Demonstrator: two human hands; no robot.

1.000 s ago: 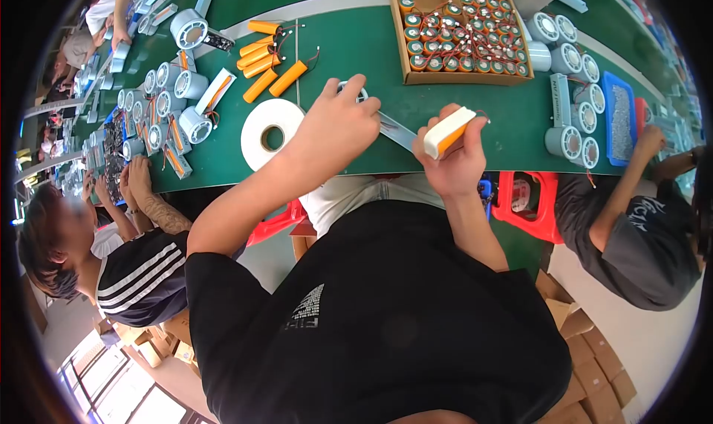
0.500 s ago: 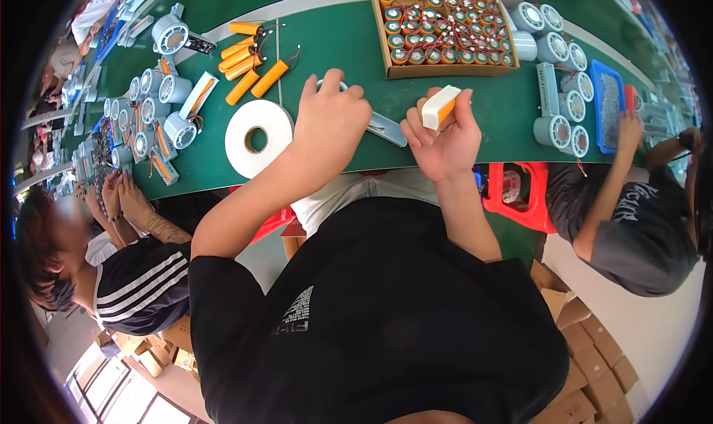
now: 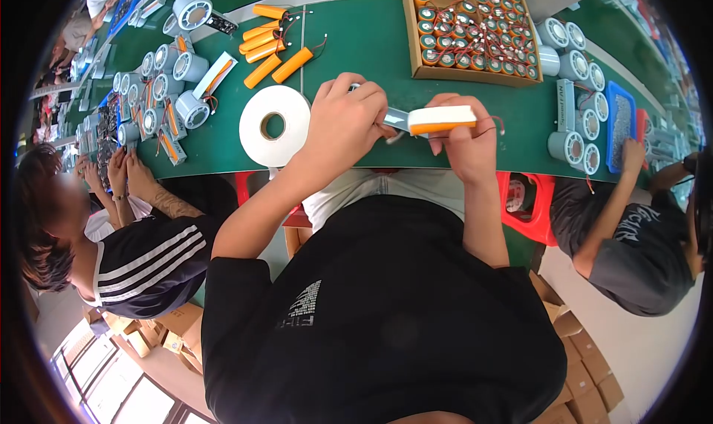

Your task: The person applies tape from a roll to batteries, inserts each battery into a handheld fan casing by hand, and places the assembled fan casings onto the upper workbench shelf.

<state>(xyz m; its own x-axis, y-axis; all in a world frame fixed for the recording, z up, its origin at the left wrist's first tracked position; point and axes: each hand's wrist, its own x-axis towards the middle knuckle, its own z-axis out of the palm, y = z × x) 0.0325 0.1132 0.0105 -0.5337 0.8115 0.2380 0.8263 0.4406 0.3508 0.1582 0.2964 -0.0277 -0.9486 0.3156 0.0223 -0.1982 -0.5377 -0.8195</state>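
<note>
My right hand is closed round an orange cylindrical battery with a white strip along its top. Thin red and dark wires trail from the battery's right end. My left hand is wrapped round a grey plastic fan housing, whose narrow part reaches toward the battery. The left fingers hide much of this housing, and I cannot tell whether it touches the battery. Just left of my left hand, a large roll of white tape lies flat on the green table.
Several orange batteries lie behind the tape roll. A cardboard box of wired batteries stands at the back. Grey fan bodies crowd the left, with more fan bodies at right near a blue tray. A co-worker sits on each side.
My right hand has turned the battery so it lies level, white strip up. The hands are closer together, and the grey housing has come up between them. The whole view has shifted slightly.
</note>
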